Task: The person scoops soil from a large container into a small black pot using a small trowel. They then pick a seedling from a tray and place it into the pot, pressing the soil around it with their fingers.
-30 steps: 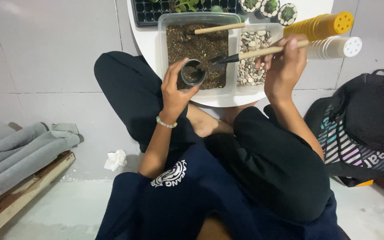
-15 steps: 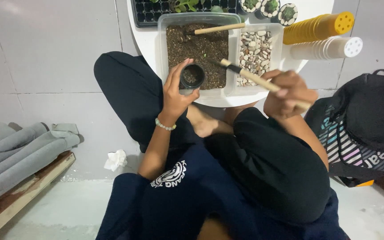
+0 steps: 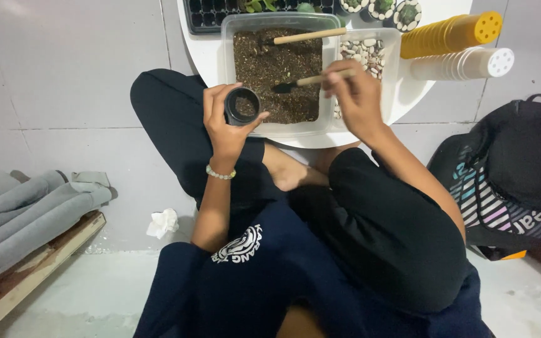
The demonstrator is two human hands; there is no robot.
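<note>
— What did the left hand (image 3: pixel 223 122) have hold of?

— A small round black plastic pot (image 3: pixel 242 106), partly filled with dark soil. The fingers were curled around its side and the thumb pressed the near rim, so the hand was closed on it. The pot was held just at the near edge of the clear plastic tub of dark soil (image 3: pixel 277 66), its mouth facing up.

— And the right hand (image 3: pixel 355 94)?

— It was closed on a small trowel with a pale wooden handle and a dark blade (image 3: pixel 298 82). The fingers pinched the handle's far end, and the blade pointed left, over the soil in the tub, near the pot but apart from it.

— What else stood around?

— The tub sat on a round white tabletop (image 3: pixel 205 50). A second wooden-handled tool (image 3: pixel 308 35) lay across the soil at the tub's far side. Just right of the soil was a clear plastic container of pale and brown pebbles (image 3: pixel 364 50). Further right, two stacks of pots lay on their sides: a yellow stack (image 3: pixel 452 34) and a white stack (image 3: pixel 464 62) beside it. A black seedling tray (image 3: pixel 211 12) and small potted succulents (image 3: pixel 396 9) lined the far edge.

— And on the floor?

— A black backpack with striped fabric (image 3: pixel 508 175) at the right, a crumpled white tissue (image 3: pixel 163 222) at the left, near folded grey cloth (image 3: pixel 26 213).
</note>
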